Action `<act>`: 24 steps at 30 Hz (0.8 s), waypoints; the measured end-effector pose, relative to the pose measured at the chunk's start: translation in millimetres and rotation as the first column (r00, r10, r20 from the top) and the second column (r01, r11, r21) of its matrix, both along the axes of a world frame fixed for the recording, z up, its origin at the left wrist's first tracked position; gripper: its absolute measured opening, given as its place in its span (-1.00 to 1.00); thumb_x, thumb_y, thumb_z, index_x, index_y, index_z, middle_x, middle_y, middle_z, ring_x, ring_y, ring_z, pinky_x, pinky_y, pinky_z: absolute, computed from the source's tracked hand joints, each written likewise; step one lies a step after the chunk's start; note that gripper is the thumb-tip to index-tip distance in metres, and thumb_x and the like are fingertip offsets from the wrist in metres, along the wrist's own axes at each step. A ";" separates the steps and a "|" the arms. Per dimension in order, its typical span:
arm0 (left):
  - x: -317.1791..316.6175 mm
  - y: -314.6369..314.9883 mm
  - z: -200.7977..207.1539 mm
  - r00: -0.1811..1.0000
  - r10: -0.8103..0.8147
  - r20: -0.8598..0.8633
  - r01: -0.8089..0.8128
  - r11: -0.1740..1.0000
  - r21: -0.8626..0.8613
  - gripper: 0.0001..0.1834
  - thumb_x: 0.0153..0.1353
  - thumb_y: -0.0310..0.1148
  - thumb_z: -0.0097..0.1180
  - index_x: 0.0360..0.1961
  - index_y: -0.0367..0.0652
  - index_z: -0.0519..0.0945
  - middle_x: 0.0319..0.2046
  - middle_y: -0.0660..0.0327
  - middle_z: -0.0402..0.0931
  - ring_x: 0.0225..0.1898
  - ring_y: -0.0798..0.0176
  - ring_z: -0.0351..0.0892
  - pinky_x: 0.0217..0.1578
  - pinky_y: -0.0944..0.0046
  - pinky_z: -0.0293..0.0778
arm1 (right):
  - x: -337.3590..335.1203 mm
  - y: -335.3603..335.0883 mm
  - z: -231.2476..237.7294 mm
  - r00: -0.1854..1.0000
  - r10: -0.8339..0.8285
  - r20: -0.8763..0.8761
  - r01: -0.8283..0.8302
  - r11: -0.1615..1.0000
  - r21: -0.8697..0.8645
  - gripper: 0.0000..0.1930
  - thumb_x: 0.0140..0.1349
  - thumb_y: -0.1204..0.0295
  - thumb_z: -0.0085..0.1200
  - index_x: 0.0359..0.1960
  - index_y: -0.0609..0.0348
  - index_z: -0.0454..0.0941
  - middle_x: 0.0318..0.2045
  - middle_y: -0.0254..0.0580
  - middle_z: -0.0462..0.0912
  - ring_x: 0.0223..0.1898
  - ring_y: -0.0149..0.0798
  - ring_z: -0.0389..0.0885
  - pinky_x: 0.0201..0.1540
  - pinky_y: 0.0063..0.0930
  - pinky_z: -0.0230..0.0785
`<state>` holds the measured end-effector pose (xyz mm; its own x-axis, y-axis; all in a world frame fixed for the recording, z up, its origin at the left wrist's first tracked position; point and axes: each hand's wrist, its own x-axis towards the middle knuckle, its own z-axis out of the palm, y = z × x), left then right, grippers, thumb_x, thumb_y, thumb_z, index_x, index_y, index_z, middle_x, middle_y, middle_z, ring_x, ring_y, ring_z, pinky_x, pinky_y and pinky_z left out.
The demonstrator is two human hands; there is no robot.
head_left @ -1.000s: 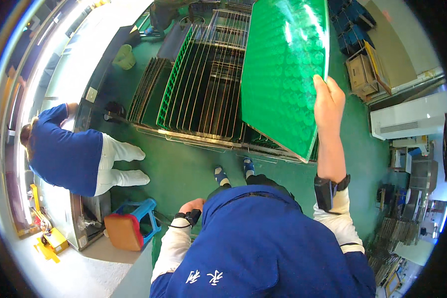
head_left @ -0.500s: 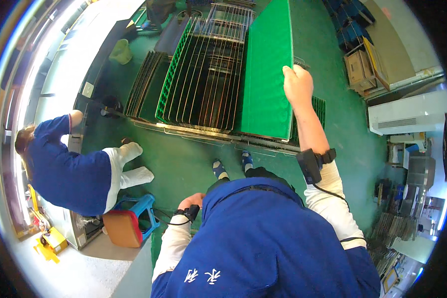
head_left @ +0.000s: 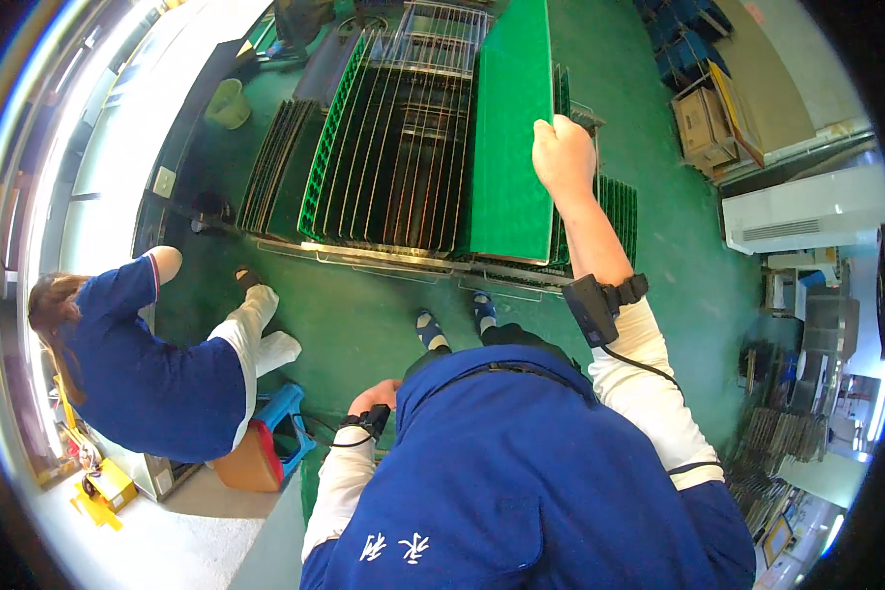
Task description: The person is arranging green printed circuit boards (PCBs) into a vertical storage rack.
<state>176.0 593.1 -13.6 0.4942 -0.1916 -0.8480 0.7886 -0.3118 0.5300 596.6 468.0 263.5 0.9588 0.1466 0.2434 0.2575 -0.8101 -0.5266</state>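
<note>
Head cam, R hand (head_left: 565, 160) on grn panel (head_left: 511, 138), R edge; floor (head_left: 671, 206) beyond

On my feed the panel (head_left: 511, 147) is plain bright green, and the strip (head_left: 335, 138) is green with rows of dark spots. I see pale wire stripes over black in the rack (head_left: 364, 253), green floor (head_left: 364, 315), a navy shirt (head_left: 462, 442) with white marks, cream sleeves (head_left: 639, 388), a blue stool (head_left: 290, 413).

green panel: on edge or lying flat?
On edge, roughly upright: the right hand grips the upper edge of the panel, whose broad face shows toward the wire rack. Exact lean: cannot tell.
</note>
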 end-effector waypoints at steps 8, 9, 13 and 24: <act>5.3 -4.8 28.1 0.994 -0.075 0.075 0.072 0.996 0.046 -0.43 0.09 -0.03 0.09 0.00 -0.26 0.54 -0.05 -0.07 0.55 0.05 0.01 0.50 0.03 0.15 0.36 | -6.9 14.7 -16.0 0.999 -0.008 -0.043 0.004 0.995 -0.103 -0.71 0.15 0.33 -0.19 -0.45 0.27 0.54 -0.42 0.17 0.61 -0.33 0.19 0.59 -0.22 0.01 0.43; 12.4 -7.3 47.6 0.993 -0.111 0.044 0.102 0.979 0.176 -0.47 0.17 -0.01 0.02 -0.04 -0.26 0.55 -0.04 -0.14 0.52 0.08 -0.07 0.48 0.01 0.13 0.37 | -7.2 15.4 -17.4 0.998 -0.014 -0.056 0.009 0.995 -0.102 -0.71 0.16 0.32 -0.18 -0.44 0.27 0.54 -0.42 0.16 0.61 -0.32 0.18 0.59 -0.22 0.01 0.43; -2.7 -6.9 20.4 0.995 -0.086 0.059 0.077 0.988 0.137 -0.45 0.17 0.00 0.02 -0.03 -0.27 0.54 -0.03 -0.14 0.51 0.08 -0.09 0.47 0.02 0.12 0.37 | -10.7 23.6 -13.0 0.996 -0.014 -0.085 0.003 0.991 -0.131 -0.70 0.16 0.32 -0.17 -0.38 0.28 0.57 -0.37 0.17 0.62 -0.27 0.16 0.60 -0.17 0.00 0.43; -2.3 3.2 33.3 0.988 0.135 0.070 -0.125 0.983 -0.131 -0.36 0.08 0.02 0.14 0.08 -0.22 0.50 0.04 -0.04 0.51 0.11 0.02 0.47 0.10 0.19 0.33 | -3.3 13.5 -7.5 0.992 -0.029 -0.126 0.003 0.979 -0.206 -0.70 0.09 0.33 -0.13 -0.43 0.32 0.58 -0.38 0.22 0.61 -0.27 0.18 0.60 -0.15 -0.02 0.43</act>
